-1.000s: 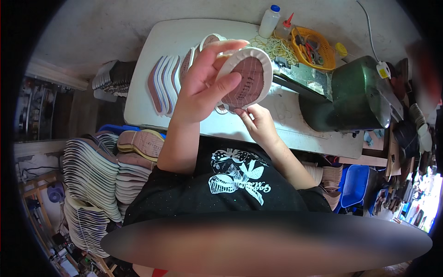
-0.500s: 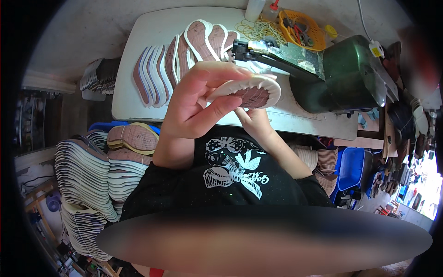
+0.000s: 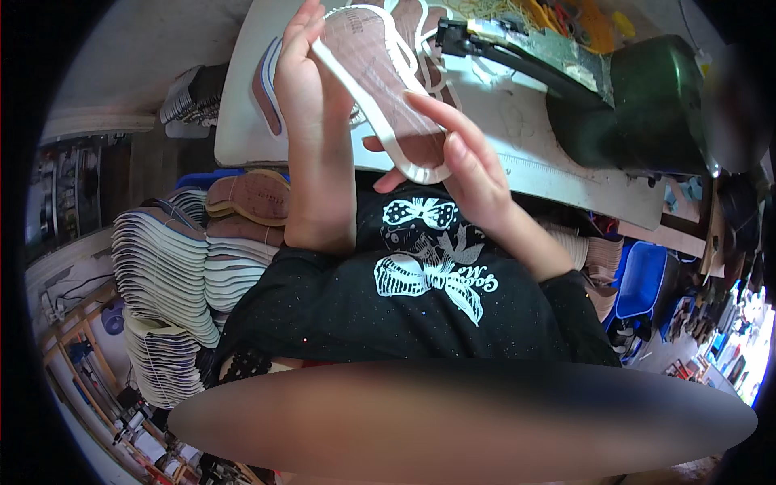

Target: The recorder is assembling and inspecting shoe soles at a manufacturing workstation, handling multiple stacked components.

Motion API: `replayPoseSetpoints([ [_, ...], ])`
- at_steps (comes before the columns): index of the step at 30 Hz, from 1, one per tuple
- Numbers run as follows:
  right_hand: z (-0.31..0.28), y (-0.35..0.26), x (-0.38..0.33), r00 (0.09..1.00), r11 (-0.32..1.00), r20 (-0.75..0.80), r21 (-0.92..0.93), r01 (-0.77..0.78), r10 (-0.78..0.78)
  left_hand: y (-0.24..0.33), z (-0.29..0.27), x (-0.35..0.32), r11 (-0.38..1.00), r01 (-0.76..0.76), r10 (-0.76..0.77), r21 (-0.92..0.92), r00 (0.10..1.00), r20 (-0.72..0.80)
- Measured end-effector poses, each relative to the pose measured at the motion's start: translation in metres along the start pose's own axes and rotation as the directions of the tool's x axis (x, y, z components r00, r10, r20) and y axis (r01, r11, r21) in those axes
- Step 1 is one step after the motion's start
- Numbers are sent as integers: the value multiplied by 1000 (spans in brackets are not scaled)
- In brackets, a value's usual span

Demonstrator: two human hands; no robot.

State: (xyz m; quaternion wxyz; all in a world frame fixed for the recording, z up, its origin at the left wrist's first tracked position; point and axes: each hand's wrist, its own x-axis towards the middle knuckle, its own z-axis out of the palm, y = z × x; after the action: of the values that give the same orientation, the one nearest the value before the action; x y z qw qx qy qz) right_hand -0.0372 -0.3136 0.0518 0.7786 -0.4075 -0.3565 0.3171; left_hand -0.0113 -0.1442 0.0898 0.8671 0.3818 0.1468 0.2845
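A shoe insole (image 3: 368, 61) with a brown face and a white strip round its edge is held up slantwise over the near side of the table. My left hand (image 3: 309, 81) supports its far left edge, palm against the rim and fingers pointing up. Closed on the near end is my right hand (image 3: 477, 174), its index finger lying across the brown face and its thumb by the rim. Behind the held piece, more white-edged insoles (image 3: 410, 24) lie on the table (image 3: 242, 97), partly hidden by it.
A dark green machine (image 3: 630, 105) reaches its arm over the table from the right. Tied stacks of insoles (image 3: 158, 259) stand at the left. A blue bin (image 3: 643, 279) is at the lower right. An orange basket (image 3: 594, 24) sits at the back.
The insole has turned from a foreshortened, bent-looking view to showing its long brown face. My right hand has come from behind it to grip the near end; my left hand has moved up its side.
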Motion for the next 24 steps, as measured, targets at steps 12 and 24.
replayPoseSetpoints([
  [12,21,-43,10,985,833,-173,545,92,5,-8,-8,-4,896,-324,323,304,945,55],
  [24,21,-35,10,985,757,-80,632,167,-151,-6,-22,8,863,-415,382,288,909,165],
])
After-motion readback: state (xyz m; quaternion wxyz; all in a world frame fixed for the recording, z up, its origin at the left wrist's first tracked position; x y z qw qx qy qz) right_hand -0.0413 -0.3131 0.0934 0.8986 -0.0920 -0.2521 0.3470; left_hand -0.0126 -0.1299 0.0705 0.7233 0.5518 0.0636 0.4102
